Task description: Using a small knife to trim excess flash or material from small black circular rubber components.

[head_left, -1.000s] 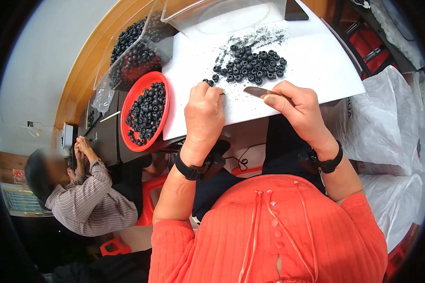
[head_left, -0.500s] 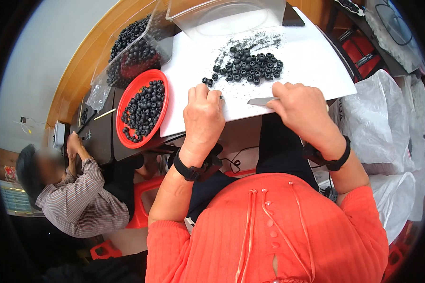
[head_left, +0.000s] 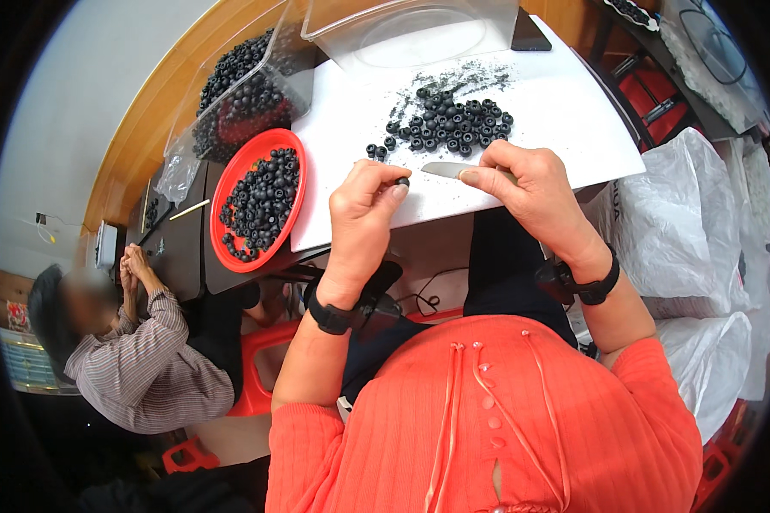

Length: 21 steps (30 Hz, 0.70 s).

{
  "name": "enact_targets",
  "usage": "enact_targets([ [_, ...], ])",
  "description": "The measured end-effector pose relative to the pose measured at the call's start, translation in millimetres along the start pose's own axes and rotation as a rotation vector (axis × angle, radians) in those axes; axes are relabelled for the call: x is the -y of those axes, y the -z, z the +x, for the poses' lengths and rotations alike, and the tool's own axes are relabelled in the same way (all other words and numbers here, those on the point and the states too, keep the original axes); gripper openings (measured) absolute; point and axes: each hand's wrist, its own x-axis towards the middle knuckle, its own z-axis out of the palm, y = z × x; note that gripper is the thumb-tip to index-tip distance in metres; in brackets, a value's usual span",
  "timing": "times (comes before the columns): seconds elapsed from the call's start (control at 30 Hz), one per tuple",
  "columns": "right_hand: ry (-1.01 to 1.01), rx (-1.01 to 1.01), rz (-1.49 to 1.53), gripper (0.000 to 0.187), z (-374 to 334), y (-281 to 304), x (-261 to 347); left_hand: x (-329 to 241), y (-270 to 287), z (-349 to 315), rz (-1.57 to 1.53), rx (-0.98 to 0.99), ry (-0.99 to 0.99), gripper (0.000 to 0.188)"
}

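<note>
My left hand (head_left: 364,214) pinches a small black round part (head_left: 403,181) between thumb and fingertips, over the near edge of a white board (head_left: 569,111). My right hand (head_left: 543,192) grips a knife (head_left: 441,170), its short blade pointing left toward that part without touching it. Just beyond both hands lies a pile of black round parts (head_left: 453,124), many with a hole in them. Two or three more black parts (head_left: 376,152) sit apart near my left hand. Dark trimmings (head_left: 479,79) are scattered behind the pile.
A red bowl (head_left: 217,205) of black parts stands left of the board. Behind it is a clear bin (head_left: 298,85) with more; another clear bin (head_left: 411,34) stands at the back. A co-worker (head_left: 150,359) sits at left. White plastic bags (head_left: 676,222) fill the right side.
My left hand has turned, bringing the pinched black part into view. The knife has moved left and slightly up, closer to it. The co-worker's hands have shifted.
</note>
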Motion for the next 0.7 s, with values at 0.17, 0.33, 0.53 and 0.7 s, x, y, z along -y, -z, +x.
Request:
enact_targets([
  [0.17, 0.0, -0.011, -0.029, 0.032, -2.9, -9.8, -4.6, 2.6, -0.8, -6.8, -0.809, 0.068, 0.313, 0.022],
  [0.33, 0.004, -0.014, -0.024, 0.034, -2.8, -11.4, -3.6, 2.9, -10.8, -7.0, -0.96, 0.065, 0.315, 0.025],
  [0.53, 0.026, -0.039, -0.036, 0.033, -3.5, -12.4, -1.9, 5.2, -13.3, -5.9, -0.984, 0.085, 0.275, 0.026],
  [0.7, 0.022, -0.034, -0.049, 0.034, -3.7, -12.8, -2.1, 4.8, -16.5, -5.7, -0.939, 0.078, 0.222, 0.028],
])
